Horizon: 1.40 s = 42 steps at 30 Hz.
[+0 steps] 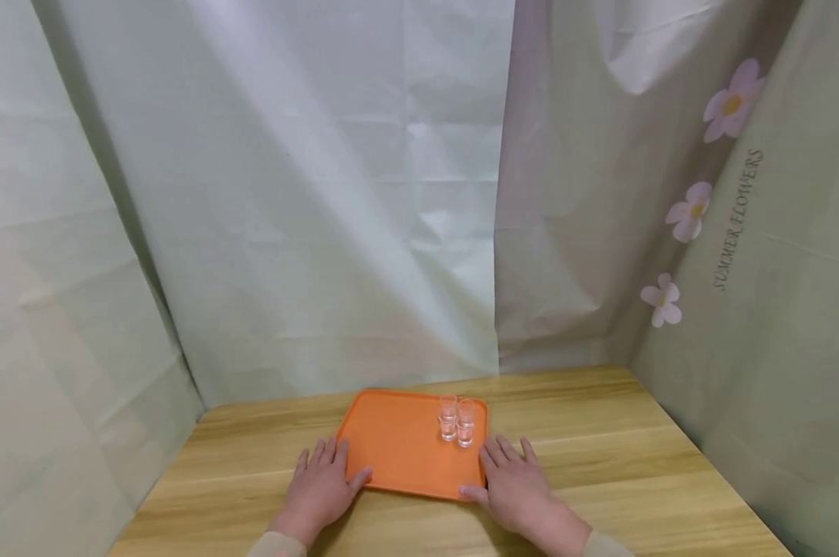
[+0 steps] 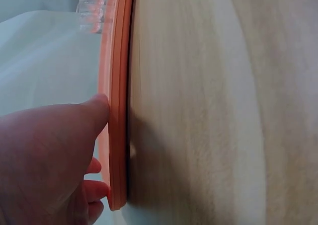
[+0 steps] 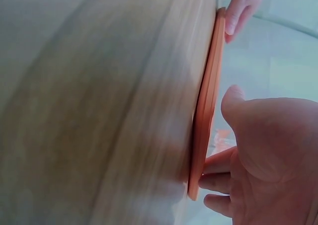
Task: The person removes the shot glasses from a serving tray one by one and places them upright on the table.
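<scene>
An orange rectangular tray (image 1: 395, 445) lies on the wooden table. Several small clear glasses (image 1: 464, 435) stand grouped at its right side. My left hand (image 1: 322, 489) is at the tray's near left corner, fingers extended, with the thumb against the near rim in the left wrist view. At the near right corner is my right hand (image 1: 517, 485); its fingers spread along the right edge and its thumb reaches the near edge. In the right wrist view, the right fingertips (image 3: 208, 180) meet the rim while the thumb stands up off it.
The wood-grain table (image 1: 621, 472) extends on both sides of the tray. Pale green curtains (image 1: 322, 193) hang behind it and along the left and right, the right one printed with flowers (image 1: 690, 212) and lettering. The tray's far edge lies close to the back curtain.
</scene>
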{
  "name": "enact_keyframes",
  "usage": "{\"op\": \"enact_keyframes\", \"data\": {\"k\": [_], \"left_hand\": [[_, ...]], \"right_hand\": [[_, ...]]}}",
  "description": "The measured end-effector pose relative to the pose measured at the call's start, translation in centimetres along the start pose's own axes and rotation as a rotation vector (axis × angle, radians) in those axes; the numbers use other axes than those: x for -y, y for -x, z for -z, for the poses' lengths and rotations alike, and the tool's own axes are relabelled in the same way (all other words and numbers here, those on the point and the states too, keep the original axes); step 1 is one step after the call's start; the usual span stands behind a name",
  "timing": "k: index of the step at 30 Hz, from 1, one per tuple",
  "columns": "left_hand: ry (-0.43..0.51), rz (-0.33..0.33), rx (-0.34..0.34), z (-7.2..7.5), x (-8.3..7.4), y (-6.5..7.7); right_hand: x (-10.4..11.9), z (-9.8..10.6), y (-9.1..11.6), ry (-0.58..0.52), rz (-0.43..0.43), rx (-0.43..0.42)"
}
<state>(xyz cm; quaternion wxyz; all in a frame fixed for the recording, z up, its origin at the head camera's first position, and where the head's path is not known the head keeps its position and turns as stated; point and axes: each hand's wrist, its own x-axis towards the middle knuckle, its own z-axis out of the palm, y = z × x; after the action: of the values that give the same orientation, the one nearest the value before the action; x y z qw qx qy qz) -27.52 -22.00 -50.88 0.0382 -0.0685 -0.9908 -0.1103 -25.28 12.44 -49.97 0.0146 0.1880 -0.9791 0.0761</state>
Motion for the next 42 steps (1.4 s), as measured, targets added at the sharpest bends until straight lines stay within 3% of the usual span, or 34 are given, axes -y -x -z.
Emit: {"op": "enact_keyframes", "data": {"k": [13, 26, 34, 42], "left_hand": [[-0.001, -0.003, -0.041, 0.2, -1.7, 2.0], [-0.048, 0.014, -0.068, 0.1, -3.3, 3.2], [-0.103, 0.047, -0.055, -0.1, -4.7, 4.0], [-0.118, 0.047, -0.088, -0.3, -4.9, 5.0]], "right_hand": [[-0.6, 0.0, 0.6, 0.009, 0.016, -0.030], [-2.1, 0.0, 0.4, 0.000, 0.080, -0.019], [-4.2, -0.7, -0.2, -0.064, 0.174, -0.043], [-4.3, 0.1, 0.4, -0.077, 0.185, -0.029]]}}
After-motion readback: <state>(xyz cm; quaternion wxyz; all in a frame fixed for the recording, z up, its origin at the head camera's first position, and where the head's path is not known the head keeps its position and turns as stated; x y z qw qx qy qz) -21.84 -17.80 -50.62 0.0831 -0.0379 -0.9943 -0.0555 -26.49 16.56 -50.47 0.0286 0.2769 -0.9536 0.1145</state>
